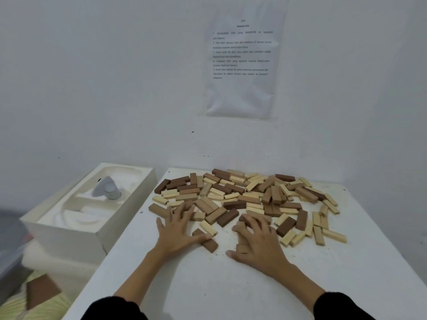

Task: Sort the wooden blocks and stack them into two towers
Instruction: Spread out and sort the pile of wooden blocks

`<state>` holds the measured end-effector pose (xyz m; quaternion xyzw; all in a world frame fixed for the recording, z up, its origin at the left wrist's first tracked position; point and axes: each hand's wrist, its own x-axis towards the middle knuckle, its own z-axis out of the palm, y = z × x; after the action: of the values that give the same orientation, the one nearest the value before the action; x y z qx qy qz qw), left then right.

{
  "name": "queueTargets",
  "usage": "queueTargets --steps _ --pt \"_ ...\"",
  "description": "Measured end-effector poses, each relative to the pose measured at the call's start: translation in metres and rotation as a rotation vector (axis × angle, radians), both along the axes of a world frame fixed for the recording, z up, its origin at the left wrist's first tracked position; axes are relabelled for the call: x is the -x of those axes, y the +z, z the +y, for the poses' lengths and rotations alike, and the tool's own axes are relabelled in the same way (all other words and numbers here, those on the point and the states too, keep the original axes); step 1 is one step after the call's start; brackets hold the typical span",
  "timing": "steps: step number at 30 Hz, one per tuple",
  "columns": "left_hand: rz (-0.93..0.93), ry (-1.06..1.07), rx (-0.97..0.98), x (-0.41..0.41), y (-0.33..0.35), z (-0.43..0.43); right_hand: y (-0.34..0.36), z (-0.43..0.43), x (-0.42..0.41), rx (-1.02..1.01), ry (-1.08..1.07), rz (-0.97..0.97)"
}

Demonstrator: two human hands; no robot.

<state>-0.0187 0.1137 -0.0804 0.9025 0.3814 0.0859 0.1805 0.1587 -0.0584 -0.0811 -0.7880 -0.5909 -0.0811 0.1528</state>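
Several wooden blocks (249, 197) in dark brown, mid brown and pale tones lie scattered flat in a loose heap across the far half of the white table (208, 280). My left hand (178, 232) lies flat with spread fingers on blocks at the heap's near left edge, its thumb against a dark brown block (206, 241). My right hand (258, 241) rests palm down with spread fingers over a few mid-brown blocks (242, 244) at the heap's near edge. No stack stands anywhere.
A white open box (76, 218) holding a grey object (106, 188) sits left of the table, below its level. A printed sheet (241, 58) hangs on the wall behind. The table's right edge runs close to the blocks.
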Motion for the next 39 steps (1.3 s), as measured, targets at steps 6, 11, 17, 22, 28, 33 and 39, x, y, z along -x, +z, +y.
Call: queueTargets --steps 6,11,17,22,28,33,39 --pt "0.047 -0.156 -0.021 -0.012 0.004 -0.006 -0.005 0.021 -0.001 -0.286 -0.027 0.017" --pt "-0.228 -0.066 -0.348 -0.02 -0.008 -0.016 -0.004 0.031 0.001 -0.248 -0.196 -0.031" --pt "-0.07 -0.313 -0.307 -0.016 0.002 -0.015 -0.005 0.036 -0.002 -0.197 -0.226 -0.034" --pt "-0.171 -0.274 -0.31 -0.019 0.0 -0.014 -0.002 0.037 -0.004 -0.092 -0.033 -0.114" --pt "-0.409 -0.294 -0.333 -0.017 0.003 -0.019 0.005 0.051 -0.019 0.132 0.225 -0.08" --pt "-0.449 -0.234 -0.293 -0.015 -0.002 -0.02 0.002 0.053 -0.022 0.083 0.24 -0.087" --pt "-0.666 -0.167 -0.218 -0.011 -0.001 -0.017 0.002 0.055 -0.02 0.054 0.175 -0.087"
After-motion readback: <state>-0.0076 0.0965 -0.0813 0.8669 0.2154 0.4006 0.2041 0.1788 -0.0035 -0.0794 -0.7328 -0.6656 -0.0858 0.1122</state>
